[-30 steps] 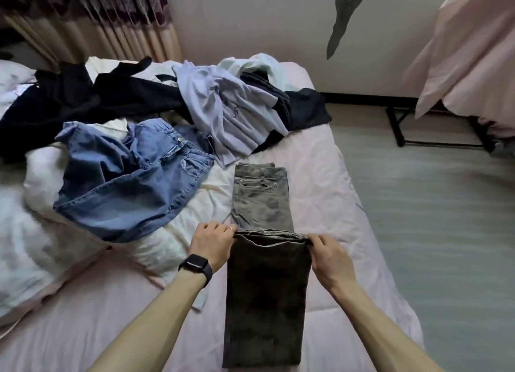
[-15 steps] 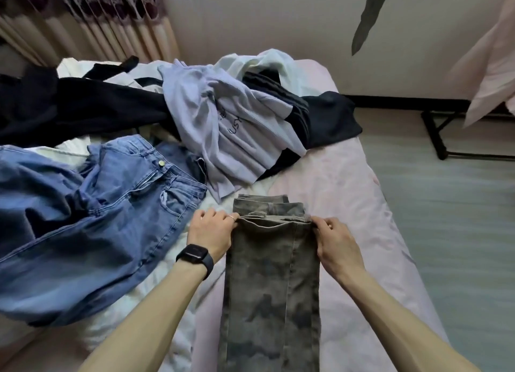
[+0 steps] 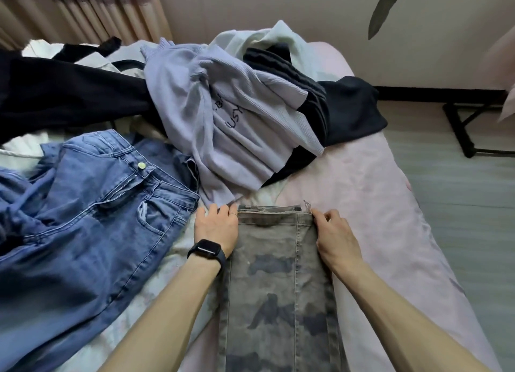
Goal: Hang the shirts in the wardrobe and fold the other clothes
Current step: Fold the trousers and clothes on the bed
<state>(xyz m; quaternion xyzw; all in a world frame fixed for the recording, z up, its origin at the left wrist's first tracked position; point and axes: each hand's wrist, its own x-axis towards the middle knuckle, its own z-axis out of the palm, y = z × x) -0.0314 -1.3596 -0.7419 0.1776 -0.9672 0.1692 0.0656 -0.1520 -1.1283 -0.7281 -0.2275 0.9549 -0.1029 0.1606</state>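
Grey-green camouflage trousers lie folded lengthwise on the pink bed, their frayed hems laid up over the waistband end. My left hand, with a black watch on the wrist, pinches the left corner of the hems. My right hand pinches the right corner. Blue jeans lie unfolded to the left. A lilac top with dark lettering is crumpled just beyond the trousers, and black clothes lie under and behind it.
The pink bed sheet runs to the bed's right edge, with grey floor beyond. A black metal rack foot stands on the floor at right. Curtains hang at the back left. A white quilt lies under the jeans.
Both hands have carried the trouser hems away from me, up over the waistband half, which is now almost covered. The camera has moved closer to the bed.
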